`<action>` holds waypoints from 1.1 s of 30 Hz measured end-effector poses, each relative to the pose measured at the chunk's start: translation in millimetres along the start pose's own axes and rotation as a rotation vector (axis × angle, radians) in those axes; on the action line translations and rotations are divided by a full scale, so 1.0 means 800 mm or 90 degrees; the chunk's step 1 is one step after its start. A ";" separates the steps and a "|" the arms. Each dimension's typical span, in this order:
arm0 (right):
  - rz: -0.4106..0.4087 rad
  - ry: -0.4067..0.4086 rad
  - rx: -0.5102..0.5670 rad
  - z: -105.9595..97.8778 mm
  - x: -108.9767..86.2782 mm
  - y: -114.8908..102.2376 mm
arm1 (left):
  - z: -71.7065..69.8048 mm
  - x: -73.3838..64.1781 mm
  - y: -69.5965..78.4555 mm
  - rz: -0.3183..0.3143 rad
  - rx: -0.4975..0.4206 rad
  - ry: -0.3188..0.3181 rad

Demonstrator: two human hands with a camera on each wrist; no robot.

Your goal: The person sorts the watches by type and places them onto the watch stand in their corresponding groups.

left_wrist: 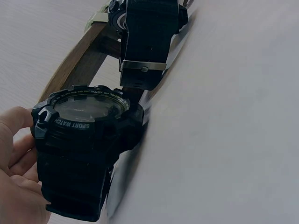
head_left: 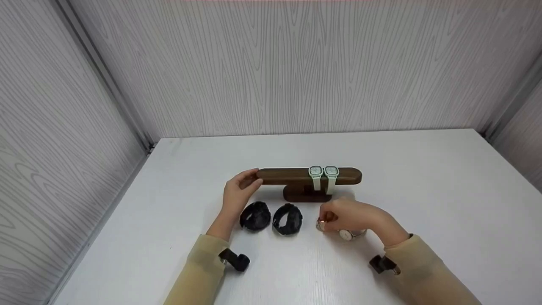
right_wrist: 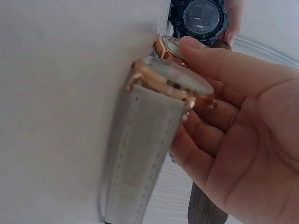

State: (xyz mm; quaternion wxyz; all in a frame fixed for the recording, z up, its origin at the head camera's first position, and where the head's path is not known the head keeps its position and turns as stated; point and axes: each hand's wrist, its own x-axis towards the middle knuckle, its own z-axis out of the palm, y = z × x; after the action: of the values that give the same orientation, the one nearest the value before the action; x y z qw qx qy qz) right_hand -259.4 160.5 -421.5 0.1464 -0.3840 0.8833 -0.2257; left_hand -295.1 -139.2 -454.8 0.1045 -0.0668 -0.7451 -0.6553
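My left hand (head_left: 237, 192) grips the left end of a dark wooden watch stand (head_left: 281, 176) with thumb and fingers. Two watches with pale green cases (head_left: 331, 171) hang side by side on the right half of its bar. In front of the stand, my right hand (head_left: 355, 214) pinches a small rose-gold watch (right_wrist: 174, 46) close over the table. Right beside those fingers lies a second rose-gold watch (right_wrist: 175, 77) with a pale grey strap, partly under the hand in the head view.
Two black sport watches, one on the left (head_left: 255, 217) and one on the right (head_left: 288, 219), stand on the white table (head_left: 169, 220) near my left wrist. White wood-grain panels (head_left: 296, 67) close off the back and sides.
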 end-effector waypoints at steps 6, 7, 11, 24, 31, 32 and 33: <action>-0.022 0.032 0.003 -0.005 -0.001 -0.001 | 0.000 0.001 0.000 0.000 -0.003 0.006; -0.024 0.038 0.009 -0.007 -0.001 -0.002 | 0.000 0.001 0.000 -0.007 -0.004 0.004; -0.021 0.048 0.042 -0.017 -0.006 -0.005 | 0.000 0.000 0.001 -0.029 -0.006 -0.003; 0.005 0.081 0.200 -0.069 -0.041 0.006 | -0.001 0.002 -0.001 -0.033 0.004 0.001; 0.088 0.179 0.268 -0.094 -0.063 0.020 | -0.002 0.001 -0.001 -0.037 0.007 0.008; 0.102 0.200 0.270 -0.096 -0.064 0.023 | -0.002 0.001 -0.001 -0.036 0.007 0.008; 0.114 0.220 0.270 -0.097 -0.065 0.025 | -0.002 0.001 0.000 -0.035 0.006 0.007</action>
State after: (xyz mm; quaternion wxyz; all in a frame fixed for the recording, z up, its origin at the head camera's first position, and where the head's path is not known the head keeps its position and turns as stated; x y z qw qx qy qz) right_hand -271.1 233.7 -360.9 0.0901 -0.2207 0.8586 -0.4539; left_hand -295.9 -140.9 -454.6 0.0906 -0.0420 -0.7494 -0.6546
